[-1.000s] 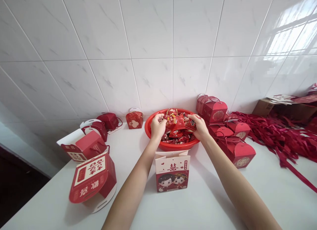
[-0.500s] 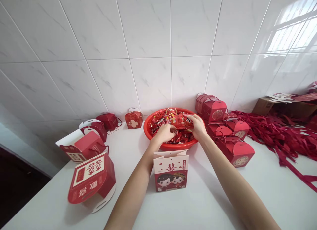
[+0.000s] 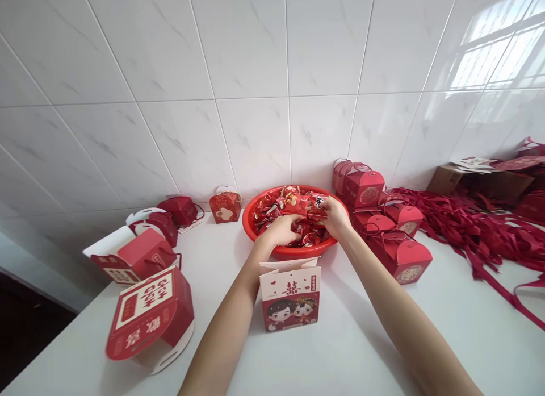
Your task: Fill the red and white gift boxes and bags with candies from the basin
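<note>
A red basket (image 3: 293,251) by the wall is filled with red-wrapped sweets (image 3: 293,204). My right hand (image 3: 336,219) is closed over the basket's right side, pinching a red packet (image 3: 317,203) with a dark printed character. At the front of the heap lies my left hand (image 3: 283,231), its fingers apart and touching the wrappers; no packet shows in its grip, and its fingertips are partly hidden. In front of the basket, between my forearms, an open-topped white and red gift box (image 3: 290,299) with two cartoon figures stands upright.
Red gift boxes (image 3: 149,316) stand or lie along the left, and a small box (image 3: 225,205) stands at the wall. More red boxes (image 3: 400,257) are piled right of the basket. Beyond them are tangled red ribbons (image 3: 477,231) and a cardboard box (image 3: 445,180).
My left hand has come off the packet and moved slightly lower into the sweets. The right hand still pinches the packet. The whole view has shifted slightly.
</note>
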{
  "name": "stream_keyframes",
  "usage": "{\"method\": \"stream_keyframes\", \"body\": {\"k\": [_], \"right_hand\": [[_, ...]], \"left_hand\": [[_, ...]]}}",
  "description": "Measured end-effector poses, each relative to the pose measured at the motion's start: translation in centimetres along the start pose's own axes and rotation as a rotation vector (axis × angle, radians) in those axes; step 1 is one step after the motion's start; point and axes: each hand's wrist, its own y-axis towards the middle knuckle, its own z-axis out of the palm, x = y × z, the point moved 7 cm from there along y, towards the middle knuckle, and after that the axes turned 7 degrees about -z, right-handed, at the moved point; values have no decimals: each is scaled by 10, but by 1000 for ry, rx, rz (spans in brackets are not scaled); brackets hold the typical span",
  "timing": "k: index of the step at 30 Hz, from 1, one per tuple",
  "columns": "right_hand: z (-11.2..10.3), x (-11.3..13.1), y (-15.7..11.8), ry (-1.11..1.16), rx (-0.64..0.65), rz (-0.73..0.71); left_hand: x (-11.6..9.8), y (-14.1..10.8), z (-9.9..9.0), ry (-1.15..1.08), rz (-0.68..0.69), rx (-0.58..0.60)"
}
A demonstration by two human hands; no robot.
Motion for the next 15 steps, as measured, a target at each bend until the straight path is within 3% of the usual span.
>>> {"method": "stream_keyframes", "body": {"k": [9,15], "right_hand": [[4,7,-5,6,42,-88],[1,5,-3,-17,38,-114]], "left_hand": [[5,2,5,123,-89,29],[7,-1,15,186,-93,189]]}}
